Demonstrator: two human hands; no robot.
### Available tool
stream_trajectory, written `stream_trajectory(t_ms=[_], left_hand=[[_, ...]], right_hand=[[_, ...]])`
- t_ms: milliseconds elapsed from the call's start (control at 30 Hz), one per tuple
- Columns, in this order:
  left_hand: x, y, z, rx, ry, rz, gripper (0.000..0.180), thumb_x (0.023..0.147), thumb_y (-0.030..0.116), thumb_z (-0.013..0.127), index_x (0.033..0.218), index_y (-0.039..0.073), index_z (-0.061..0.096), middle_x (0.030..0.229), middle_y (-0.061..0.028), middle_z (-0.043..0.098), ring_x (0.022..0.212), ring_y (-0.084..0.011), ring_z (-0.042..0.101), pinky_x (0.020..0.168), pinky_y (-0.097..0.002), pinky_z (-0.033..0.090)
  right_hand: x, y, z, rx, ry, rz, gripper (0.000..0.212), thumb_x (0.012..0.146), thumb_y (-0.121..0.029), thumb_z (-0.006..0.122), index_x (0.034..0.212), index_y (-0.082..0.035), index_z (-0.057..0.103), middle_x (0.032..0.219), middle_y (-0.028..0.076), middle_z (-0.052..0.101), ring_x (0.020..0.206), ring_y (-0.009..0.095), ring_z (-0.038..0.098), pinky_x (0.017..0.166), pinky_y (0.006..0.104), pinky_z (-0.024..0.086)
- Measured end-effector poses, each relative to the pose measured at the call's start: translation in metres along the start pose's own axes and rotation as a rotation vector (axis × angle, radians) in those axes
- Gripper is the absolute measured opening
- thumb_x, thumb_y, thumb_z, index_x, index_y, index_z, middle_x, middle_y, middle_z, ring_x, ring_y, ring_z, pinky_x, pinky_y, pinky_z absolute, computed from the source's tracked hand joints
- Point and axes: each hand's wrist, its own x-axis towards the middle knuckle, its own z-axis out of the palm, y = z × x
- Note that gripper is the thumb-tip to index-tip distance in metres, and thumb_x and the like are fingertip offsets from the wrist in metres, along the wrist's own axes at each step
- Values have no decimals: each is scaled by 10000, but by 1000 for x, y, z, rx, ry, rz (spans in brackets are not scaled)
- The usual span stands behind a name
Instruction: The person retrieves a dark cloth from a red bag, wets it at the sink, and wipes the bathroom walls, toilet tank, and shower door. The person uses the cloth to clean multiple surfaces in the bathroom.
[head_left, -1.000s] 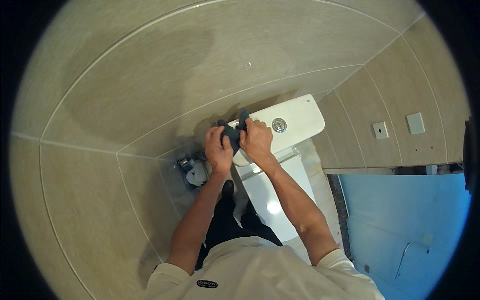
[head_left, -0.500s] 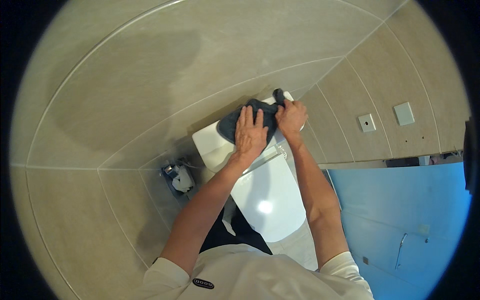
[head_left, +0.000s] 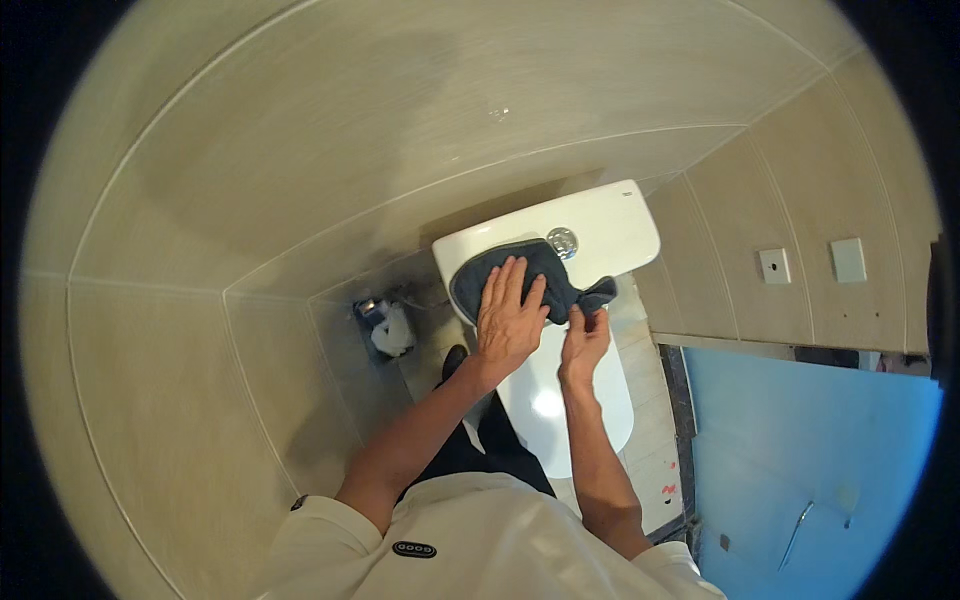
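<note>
A dark grey cloth [head_left: 490, 268] lies over the left front part of the white toilet tank lid [head_left: 600, 218]. Pressed flat on it is my left hand [head_left: 510, 322], its fingers stretched out and slightly spread. My right hand [head_left: 585, 345] pinches a bunched end of the cloth in front of the tank, just above the closed toilet seat lid [head_left: 540, 395]. A round chrome flush button [head_left: 562, 242] shows at the cloth's far right edge.
Left of the toilet, a small dark bin [head_left: 385, 330] holds white paper. Tiled walls stand behind and on both sides. Two white wall plates, an outlet [head_left: 774, 266] and a blank cover [head_left: 848, 260], are on the right wall. A blue-lit panel [head_left: 800, 430] stands at the lower right.
My hands and the cloth have moved off the tank lid's far and right part toward its left front, uncovering the flush button. My right hand has come down below the lid's front edge.
</note>
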Motion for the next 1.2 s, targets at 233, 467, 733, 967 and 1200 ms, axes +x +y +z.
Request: stream_trajectory(t_ms=[233,467,733,967,1200], left_hand=[[-51,-36,-14,-56,234,-173,414,813,84,600,1210,-9,530,1367,-245,354,1288,-402,343,1046,-506,300],[-72,-49,-7,-364,300,-394,544,847,9,469,1379,-5,355,1431,-217,322,1296,-363,361,1058,-385,309],[-134,-129,67,-384,200,-547,455,875,49,409,1323,-26,385,1303,-260,459,1226,-411,428,1029,-409,348],[-114,-170,70,-561,192,-451,462,826,-33,376,1284,-4,424,1168,-273,531,1090,-439,513,893,-380,446],[-131,-220,109,-725,-213,-1040,464,880,22,371,1343,11,401,1251,-232,525,1080,-298,556,889,-326,444]], right_hand=[[-70,-20,41,360,-283,452,99,923,-164,525,930,-67,507,828,41,576,687,116,554,573,254,457],[-85,7,46,725,-405,864,62,829,-117,527,874,-76,537,754,37,577,630,160,539,598,290,443],[-90,44,70,871,-548,1026,43,842,-110,565,859,-71,570,795,52,618,744,188,602,717,362,483],[-88,99,100,758,-450,1145,132,894,-215,574,980,-115,586,936,38,641,851,188,588,773,368,450],[-84,134,116,598,-386,1215,141,882,-266,612,954,-154,567,979,23,609,866,189,581,784,364,437]])
